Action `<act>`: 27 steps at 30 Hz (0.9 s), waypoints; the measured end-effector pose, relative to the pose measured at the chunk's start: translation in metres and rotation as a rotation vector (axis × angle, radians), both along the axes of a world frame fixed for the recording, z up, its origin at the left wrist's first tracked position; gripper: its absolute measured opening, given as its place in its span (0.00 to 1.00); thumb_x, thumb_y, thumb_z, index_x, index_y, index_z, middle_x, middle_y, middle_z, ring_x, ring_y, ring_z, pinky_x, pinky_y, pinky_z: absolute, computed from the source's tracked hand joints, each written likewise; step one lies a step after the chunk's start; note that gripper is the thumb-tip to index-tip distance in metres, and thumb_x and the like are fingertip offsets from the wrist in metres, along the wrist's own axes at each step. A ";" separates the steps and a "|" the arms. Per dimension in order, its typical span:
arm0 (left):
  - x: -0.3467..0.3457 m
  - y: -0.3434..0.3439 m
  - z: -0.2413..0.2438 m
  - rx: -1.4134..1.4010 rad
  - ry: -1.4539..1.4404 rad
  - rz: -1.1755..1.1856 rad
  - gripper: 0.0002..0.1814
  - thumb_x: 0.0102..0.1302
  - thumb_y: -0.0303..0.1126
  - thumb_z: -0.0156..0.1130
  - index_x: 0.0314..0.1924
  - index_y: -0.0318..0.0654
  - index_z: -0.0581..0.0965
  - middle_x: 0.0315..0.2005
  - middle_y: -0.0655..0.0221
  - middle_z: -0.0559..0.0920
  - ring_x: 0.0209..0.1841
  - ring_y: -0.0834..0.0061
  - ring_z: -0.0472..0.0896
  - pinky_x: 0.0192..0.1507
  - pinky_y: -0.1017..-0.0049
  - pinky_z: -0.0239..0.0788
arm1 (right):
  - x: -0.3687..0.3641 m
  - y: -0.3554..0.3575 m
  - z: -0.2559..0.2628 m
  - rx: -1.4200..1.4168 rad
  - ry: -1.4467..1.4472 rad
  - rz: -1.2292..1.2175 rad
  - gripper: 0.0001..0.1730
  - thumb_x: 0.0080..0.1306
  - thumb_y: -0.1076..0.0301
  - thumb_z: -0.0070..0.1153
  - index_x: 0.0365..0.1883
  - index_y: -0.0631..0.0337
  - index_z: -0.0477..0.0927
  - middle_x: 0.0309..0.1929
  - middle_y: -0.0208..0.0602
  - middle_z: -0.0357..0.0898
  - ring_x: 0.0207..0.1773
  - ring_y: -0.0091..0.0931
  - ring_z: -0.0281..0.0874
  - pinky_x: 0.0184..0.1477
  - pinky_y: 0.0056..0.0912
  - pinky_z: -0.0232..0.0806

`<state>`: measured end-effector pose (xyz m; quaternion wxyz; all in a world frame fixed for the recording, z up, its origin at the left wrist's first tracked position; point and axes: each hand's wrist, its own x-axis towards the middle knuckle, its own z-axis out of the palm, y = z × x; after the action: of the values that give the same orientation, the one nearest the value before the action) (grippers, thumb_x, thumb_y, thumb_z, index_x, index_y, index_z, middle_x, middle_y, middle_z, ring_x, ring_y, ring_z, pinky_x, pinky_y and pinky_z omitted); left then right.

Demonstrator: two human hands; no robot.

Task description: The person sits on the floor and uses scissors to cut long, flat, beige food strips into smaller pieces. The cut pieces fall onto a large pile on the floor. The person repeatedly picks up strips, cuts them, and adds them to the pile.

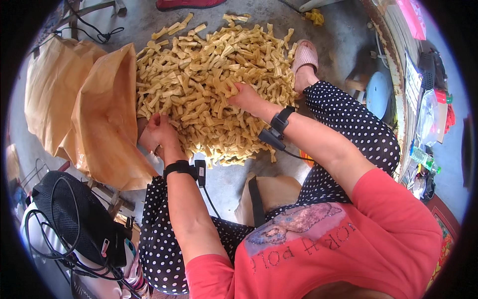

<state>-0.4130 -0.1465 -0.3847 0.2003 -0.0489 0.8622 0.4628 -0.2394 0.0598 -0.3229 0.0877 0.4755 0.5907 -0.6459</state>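
A wide heap of pale yellow, knotted dried strips (209,86), which look like tofu-skin knots, lies on the concrete floor before me. My right hand (244,98) is over the heap's middle right, its thumb and fingers closed on one knotted piece (233,89). At the heap's lower left edge is my left hand (161,130), fingers curled close to the knots; whether a piece is between them cannot be told. Just left of the heap stands a large brown paper sack (108,108), its mouth facing the pile. Both wrists wear black straps with small cabled devices.
A black mesh backpack (74,216) with looped cables sits at the lower left. My foot in a pink slipper (305,58) borders the heap on the right. Beyond it are a light blue round stool seat (377,95) and a rusty-edged table (392,48) holding a plastic bottle (425,159).
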 end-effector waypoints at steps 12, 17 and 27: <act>0.041 0.027 0.050 1.271 -0.745 0.354 0.08 0.63 0.21 0.54 0.43 0.37 0.70 0.44 0.59 0.77 0.46 0.66 0.79 0.44 0.76 0.77 | -0.027 -0.004 0.052 -0.646 0.388 -0.274 0.26 0.56 0.73 0.61 0.52 0.66 0.68 0.45 0.37 0.76 0.47 0.26 0.75 0.49 0.27 0.67; 0.057 0.061 0.086 1.221 -0.605 0.260 0.11 0.63 0.19 0.53 0.45 0.35 0.70 0.44 0.58 0.77 0.46 0.66 0.78 0.47 0.75 0.76 | -0.044 -0.001 0.067 -0.638 0.598 -0.296 0.23 0.57 0.74 0.60 0.52 0.65 0.69 0.46 0.37 0.76 0.49 0.26 0.73 0.55 0.28 0.61; 0.059 0.072 0.116 1.129 -0.612 0.056 0.12 0.62 0.26 0.59 0.46 0.33 0.75 0.43 0.63 0.78 0.46 0.73 0.76 0.49 0.74 0.68 | -0.039 0.013 0.072 -0.578 0.572 -0.271 0.24 0.56 0.76 0.60 0.52 0.66 0.70 0.44 0.37 0.77 0.46 0.26 0.75 0.52 0.29 0.66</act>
<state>-0.3545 -0.0742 -0.2692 0.4201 -0.0883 0.3882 0.8155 -0.2782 0.0729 -0.2512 -0.0357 0.3062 0.3180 -0.8966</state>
